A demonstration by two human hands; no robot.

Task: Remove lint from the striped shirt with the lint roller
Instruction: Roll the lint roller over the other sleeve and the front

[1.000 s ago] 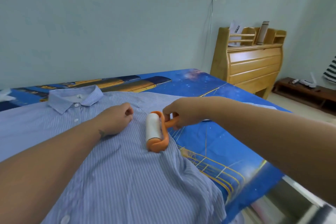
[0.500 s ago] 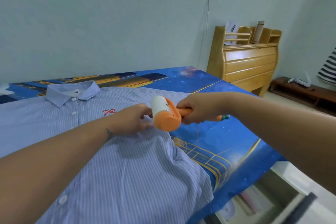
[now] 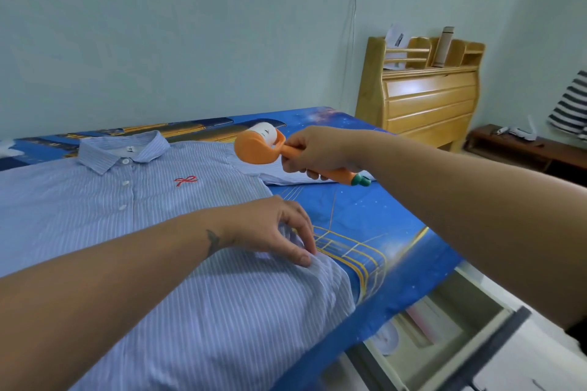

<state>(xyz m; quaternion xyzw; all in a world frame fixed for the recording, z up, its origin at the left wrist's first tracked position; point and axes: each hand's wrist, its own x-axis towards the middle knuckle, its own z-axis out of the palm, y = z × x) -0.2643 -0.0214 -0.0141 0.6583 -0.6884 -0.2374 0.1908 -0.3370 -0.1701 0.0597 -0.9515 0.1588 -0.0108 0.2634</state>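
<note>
A light blue striped shirt (image 3: 133,222) with a small red bow on the chest lies flat on the bed, collar at the far side. My right hand (image 3: 317,152) grips the orange handle of the lint roller (image 3: 260,144), whose white roll hovers just above the shirt's right shoulder. My left hand (image 3: 273,227) rests on the shirt's right side edge, fingers spread and pressing the fabric down.
The bed carries a blue printed sheet (image 3: 365,219). A wooden headboard cabinet (image 3: 425,98) stands at the back right, with a low dark bench (image 3: 524,149) beside it. An open white drawer (image 3: 444,340) sits below the bed's near right edge.
My right hand lifted the lint roller off the shirt's middle and carried it up toward the right shoulder. My left hand slid from the chest down to the shirt's right side edge.
</note>
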